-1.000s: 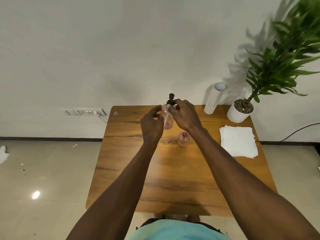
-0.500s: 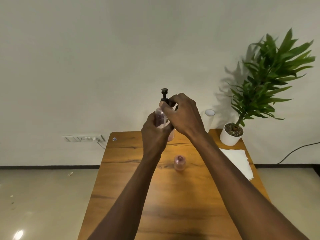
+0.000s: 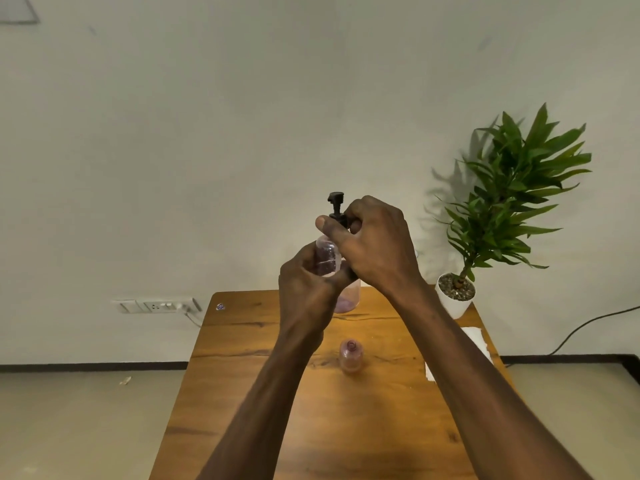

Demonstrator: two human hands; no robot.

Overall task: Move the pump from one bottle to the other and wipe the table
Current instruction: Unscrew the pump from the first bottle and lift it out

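Observation:
My left hand (image 3: 308, 296) grips a clear pink bottle (image 3: 327, 259), held up in the air above the far part of the wooden table (image 3: 263, 393). My right hand (image 3: 377, 244) is closed around the black pump's (image 3: 336, 204) collar at the bottle's neck, and the pump head sticks up above my fingers. A second, smaller pink bottle (image 3: 350, 356) stands upright and open-necked on the table, below and slightly right of my hands. My fingers hide the joint between pump and bottle.
A potted green plant (image 3: 455, 292) stands at the table's far right corner. White paper towels (image 3: 474, 337) lie at the right edge, partly behind my right forearm. A wall socket strip (image 3: 156, 305) is at the left, and a cable (image 3: 588, 323) runs at the right.
My hands have lifted the bottle with the pump off the table and higher into the air. The view has tilted upward, so more wall shows.

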